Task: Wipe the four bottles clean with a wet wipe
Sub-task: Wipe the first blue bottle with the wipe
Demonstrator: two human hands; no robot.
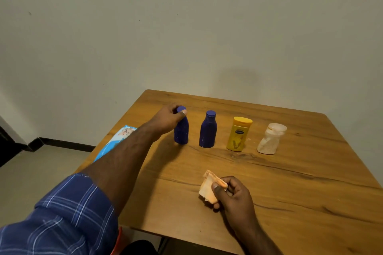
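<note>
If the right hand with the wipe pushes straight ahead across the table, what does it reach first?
Probably the second blue bottle. The right hand, gripping the wipe, points up the table with bare wood between; the yellow bottle stands just right of that line. Depth is uncertain.

Two bare hands are seen, no gloves, rings or watch. Left hand (169, 118): forearm is uncovered to just below the elbow, above which a sleeve (60, 213) is worn, rolled or short, in blue fabric checked with thin white and pale-blue lines. Right hand (234, 195): wrist and lower forearm are bare; no sleeve is shown in frame. Fingernails are kept short.
</note>
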